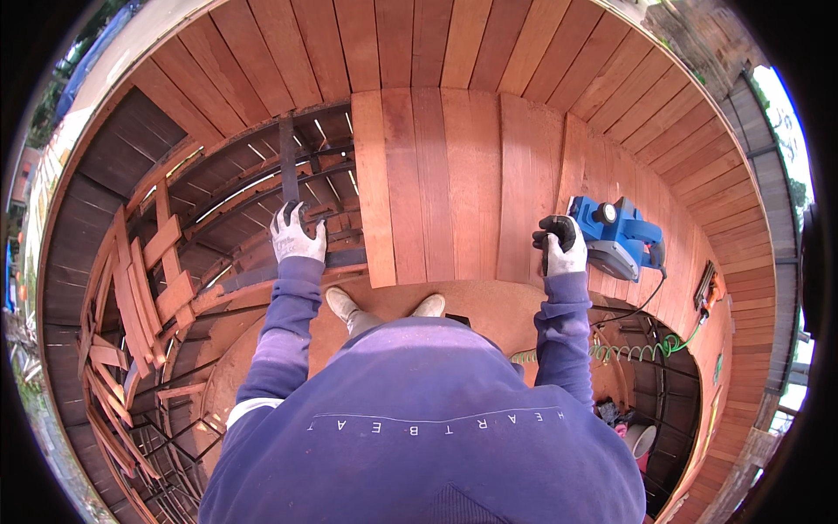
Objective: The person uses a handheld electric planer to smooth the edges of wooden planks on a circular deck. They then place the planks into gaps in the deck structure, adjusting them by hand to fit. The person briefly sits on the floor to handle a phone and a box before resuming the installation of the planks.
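My left hand (298, 237), in a white glove with dark fingertips, has its fingers spread at the lower end of a dark upright bar (288, 159) in the exposed metal frame. Whether it bears on that bar I cannot tell. My right hand (563, 248), gloved alike, is closed with its fingers curled in, above the reddish wooden bench boards (471, 188). Anything inside those fingers is hidden. Just right of it a blue electric planer (618, 237) rests on the boards, its dark cord trailing toward me.
Curved plank backrest (524, 52) rings the bench. Loose wood strips (144, 293) pile up at the left on the open frame. An orange-handled tool (714, 290) with a green coiled hose (642, 352) lies at the right. Below it stands a bucket (642, 438).
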Demonstrator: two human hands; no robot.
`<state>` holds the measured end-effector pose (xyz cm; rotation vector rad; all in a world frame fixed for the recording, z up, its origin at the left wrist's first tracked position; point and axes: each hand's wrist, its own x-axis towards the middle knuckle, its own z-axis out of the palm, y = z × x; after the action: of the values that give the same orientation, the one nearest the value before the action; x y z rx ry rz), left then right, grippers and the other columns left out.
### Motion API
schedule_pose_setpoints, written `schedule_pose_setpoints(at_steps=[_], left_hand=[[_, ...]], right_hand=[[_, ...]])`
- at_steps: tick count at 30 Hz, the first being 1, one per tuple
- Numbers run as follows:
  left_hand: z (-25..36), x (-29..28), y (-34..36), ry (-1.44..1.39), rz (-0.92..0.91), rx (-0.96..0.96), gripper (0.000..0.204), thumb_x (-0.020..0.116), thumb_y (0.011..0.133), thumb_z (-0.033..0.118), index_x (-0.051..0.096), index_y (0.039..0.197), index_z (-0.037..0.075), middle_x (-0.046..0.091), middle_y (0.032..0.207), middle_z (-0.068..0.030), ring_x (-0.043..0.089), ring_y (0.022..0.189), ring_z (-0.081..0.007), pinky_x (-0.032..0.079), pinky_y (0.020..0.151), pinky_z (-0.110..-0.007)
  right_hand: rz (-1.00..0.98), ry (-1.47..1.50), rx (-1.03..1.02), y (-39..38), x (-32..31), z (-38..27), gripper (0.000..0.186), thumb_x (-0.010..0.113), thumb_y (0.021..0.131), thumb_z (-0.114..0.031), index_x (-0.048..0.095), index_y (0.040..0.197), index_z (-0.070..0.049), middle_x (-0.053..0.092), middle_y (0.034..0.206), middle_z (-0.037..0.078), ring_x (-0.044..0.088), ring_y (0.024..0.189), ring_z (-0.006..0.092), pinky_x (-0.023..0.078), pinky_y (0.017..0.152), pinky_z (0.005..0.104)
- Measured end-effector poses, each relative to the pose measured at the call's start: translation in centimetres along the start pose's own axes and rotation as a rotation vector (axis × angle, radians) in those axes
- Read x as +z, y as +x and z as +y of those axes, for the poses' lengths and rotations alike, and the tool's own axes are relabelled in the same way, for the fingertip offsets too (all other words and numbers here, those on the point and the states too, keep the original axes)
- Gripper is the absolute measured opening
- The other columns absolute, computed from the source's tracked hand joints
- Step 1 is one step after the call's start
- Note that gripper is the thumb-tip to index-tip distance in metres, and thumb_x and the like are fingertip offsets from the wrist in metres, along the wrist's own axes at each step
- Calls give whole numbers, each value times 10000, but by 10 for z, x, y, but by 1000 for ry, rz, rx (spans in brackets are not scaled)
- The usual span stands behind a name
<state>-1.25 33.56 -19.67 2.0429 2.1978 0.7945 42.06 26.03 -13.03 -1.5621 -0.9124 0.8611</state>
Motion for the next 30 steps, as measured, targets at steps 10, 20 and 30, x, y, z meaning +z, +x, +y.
schedule_pose_setpoints(at_steps=[10,20,30], left_hand=[[1,3,1,52,-21,1,475,719,780,257,590,1211,105,501,1300,-140,435,1237,-361,387,1059,-460],[-13,10,1,76,-44,-17,462,712,783,294,605,1206,141,480,1333,-157,414,1265,-374,370,1080,-464],[-5,2,-1,20,-42,-16,437,741,769,269,625,1157,105,484,1340,-145,397,1277,-359,348,1099,-449]], right_hand=[[-52,-1180,102,-62,21,-18,1008,655,739,-698,322,1484,-106,494,1323,278,625,1084,356,523,889,400],[-62,-1144,200,-43,37,-19,980,712,727,-544,316,1478,-56,495,1323,272,606,1122,346,507,933,388],[-456,410,282,-34,8,32,667,748,830,-193,439,1387,4,611,899,33,556,802,102,453,700,246]])
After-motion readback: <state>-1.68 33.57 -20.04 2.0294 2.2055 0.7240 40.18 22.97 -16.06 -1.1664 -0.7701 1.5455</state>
